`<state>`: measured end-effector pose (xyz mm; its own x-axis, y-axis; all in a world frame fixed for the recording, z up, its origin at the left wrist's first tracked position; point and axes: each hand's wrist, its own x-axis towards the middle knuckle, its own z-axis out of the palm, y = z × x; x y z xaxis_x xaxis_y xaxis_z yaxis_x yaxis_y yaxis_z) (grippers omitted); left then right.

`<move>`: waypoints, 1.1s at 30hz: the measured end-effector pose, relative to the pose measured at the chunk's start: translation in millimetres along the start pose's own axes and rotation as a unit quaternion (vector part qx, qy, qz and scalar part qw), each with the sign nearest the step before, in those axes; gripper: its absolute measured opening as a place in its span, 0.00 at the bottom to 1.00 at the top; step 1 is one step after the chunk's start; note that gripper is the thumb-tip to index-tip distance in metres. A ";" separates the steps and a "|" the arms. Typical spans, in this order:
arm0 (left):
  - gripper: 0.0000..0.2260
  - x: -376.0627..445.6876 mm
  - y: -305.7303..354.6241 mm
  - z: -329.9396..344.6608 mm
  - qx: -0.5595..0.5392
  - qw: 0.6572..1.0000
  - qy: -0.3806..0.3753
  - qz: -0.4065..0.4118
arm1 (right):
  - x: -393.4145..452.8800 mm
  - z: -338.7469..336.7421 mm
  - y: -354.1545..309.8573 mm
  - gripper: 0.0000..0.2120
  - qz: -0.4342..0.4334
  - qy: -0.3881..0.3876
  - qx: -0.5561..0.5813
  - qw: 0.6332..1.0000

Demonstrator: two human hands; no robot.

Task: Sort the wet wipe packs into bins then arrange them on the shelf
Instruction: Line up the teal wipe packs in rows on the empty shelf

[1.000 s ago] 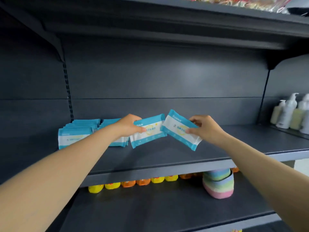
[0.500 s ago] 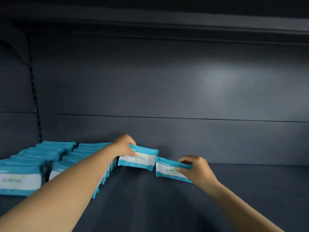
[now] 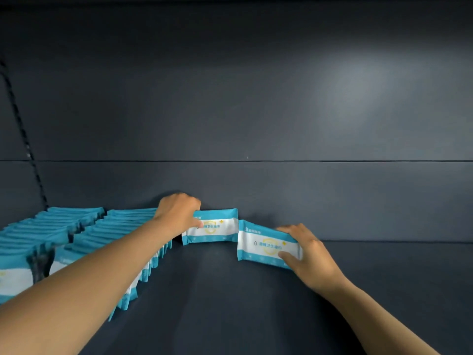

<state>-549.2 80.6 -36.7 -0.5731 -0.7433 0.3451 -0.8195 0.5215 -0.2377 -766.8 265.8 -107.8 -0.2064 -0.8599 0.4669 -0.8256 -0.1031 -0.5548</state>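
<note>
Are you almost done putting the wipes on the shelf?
Partway. Two rows of packs already stand on the shelf. The left hand holds one pack against the back wall; the right hand holds another pack beside it. Bare shelf remains on the right.

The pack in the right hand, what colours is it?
The pack is white across the middle with teal bands top and bottom and a yellow emblem, seen in the head view.

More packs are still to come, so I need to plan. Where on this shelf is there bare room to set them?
Bare shelf floor lies right of the right hand, and in front of both held packs. The left, with the standing rows, is crowded.
</note>
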 end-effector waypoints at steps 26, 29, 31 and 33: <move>0.19 -14.6 5.1 13.3 -0.030 0.997 0.061 -0.021 | 68.9 89.1 -42.6 0.27 -0.092 0.057 -0.145 0.983; 0.18 -14.0 5.3 17.1 -0.041 0.997 0.065 -0.025 | 70.5 91.1 -42.3 0.26 -0.087 0.043 -0.164 0.982; 0.18 -13.8 6.6 16.8 -0.043 0.997 0.063 -0.029 | 70.1 91.0 -43.0 0.26 -0.082 0.041 -0.166 0.982; 0.18 -14.7 8.4 14.4 -0.038 0.997 0.057 -0.031 | 68.2 89.5 -44.4 0.27 -0.083 0.040 -0.167 0.982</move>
<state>-547.7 89.9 -56.8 -0.5143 -0.7244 0.4591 -0.8479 0.5098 -0.1455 -697.1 166.9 -112.9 -0.0836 -0.8016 0.5920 -0.9749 -0.0573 -0.2152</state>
